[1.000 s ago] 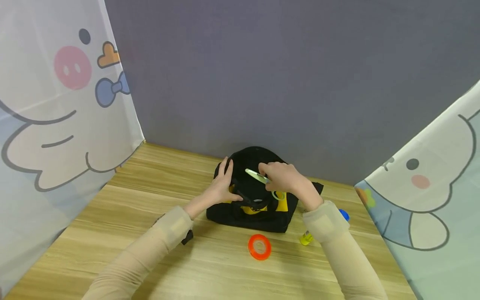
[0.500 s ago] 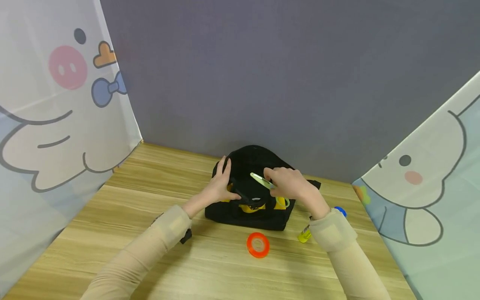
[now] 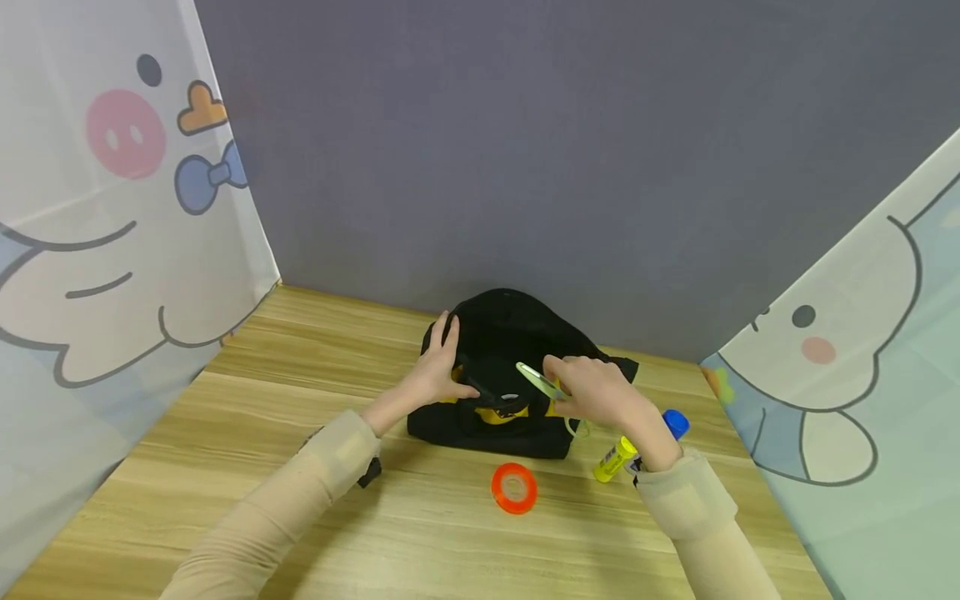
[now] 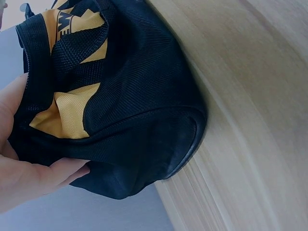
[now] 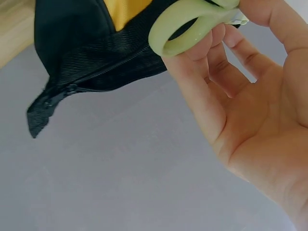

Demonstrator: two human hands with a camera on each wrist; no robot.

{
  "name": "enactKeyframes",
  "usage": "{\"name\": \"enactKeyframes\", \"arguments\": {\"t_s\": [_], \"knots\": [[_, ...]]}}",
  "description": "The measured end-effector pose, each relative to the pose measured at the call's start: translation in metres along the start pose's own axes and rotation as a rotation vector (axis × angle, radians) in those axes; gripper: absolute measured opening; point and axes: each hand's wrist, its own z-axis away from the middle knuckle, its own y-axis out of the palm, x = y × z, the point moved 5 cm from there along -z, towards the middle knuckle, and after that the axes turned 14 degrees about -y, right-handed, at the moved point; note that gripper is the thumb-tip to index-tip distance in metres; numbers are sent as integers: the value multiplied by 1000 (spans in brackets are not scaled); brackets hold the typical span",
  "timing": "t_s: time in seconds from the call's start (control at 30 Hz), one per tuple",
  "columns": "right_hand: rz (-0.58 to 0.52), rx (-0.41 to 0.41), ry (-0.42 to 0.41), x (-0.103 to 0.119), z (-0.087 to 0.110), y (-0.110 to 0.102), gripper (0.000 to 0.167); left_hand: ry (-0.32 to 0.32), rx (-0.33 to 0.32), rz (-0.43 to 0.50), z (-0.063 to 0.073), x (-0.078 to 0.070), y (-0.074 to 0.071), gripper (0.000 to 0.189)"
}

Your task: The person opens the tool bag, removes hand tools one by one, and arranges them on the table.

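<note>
An orange tape roll (image 3: 513,507) is lying on the tabletop (image 3: 420,533); beyond, a black-and-yellow zippered bag (image 3: 491,440) is being held by the finger-spread left hand (image 3: 433,377), while scissors (image 3: 540,382) are being gripped at its mouth by the right hand (image 3: 596,390).

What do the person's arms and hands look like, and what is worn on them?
The left sleeve and right sleeve are long, beige and without visible print. Both end in bulky cuffs at the wrists. The left hand and right hand are bare, without gloves.
</note>
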Motion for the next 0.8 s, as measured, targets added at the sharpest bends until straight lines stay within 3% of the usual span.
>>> {"name": "enactKeyframes", "arguments": {"t_s": [0.23, 0.43, 0.8], "knots": [[-22, -14, 17, 0, 11, 10, 26, 3, 2, -13, -2, 2, 1, 126], [26, -62, 0, 3, 20, 16, 25, 8, 1, -16, -2, 2, 0, 127], [-33, -68, -7, 5, 40, 32, 29, -8, 9, -32, -3, 2, 0, 126]]}}
